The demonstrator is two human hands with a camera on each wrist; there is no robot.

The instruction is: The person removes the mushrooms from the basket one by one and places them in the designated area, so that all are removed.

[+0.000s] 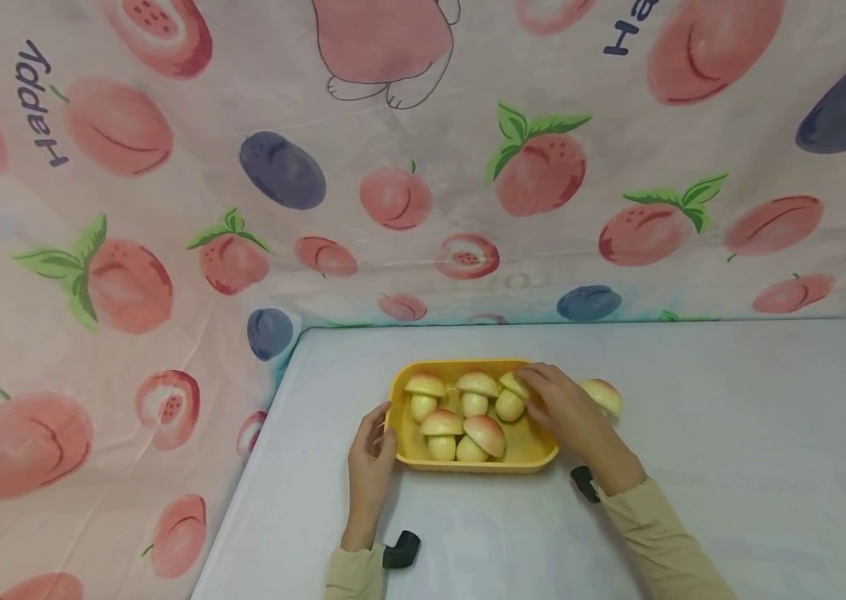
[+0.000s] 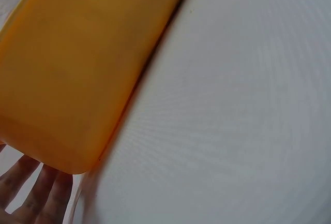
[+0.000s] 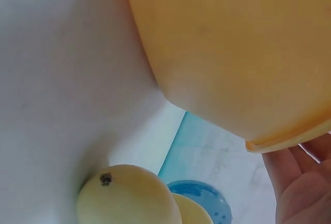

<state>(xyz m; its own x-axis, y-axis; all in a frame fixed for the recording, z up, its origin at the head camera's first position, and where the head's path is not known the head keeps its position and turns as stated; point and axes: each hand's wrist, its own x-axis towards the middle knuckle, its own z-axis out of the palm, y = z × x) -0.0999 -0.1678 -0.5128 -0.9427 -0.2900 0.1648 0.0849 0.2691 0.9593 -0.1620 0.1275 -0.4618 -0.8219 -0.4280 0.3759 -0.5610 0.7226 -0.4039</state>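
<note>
A yellow tray (image 1: 531, 446) sits on the white table (image 1: 753, 475). The right hand (image 1: 568, 408), forearm slanting in from lower right, bends over the tray's rear-right mushroom (image 1: 510, 407), touching its cap; whether it pinches, I cannot tell. The left hand (image 1: 372, 458), reaching nearly straight forward, lays loosely extended fingers against the tray's left end.
</note>
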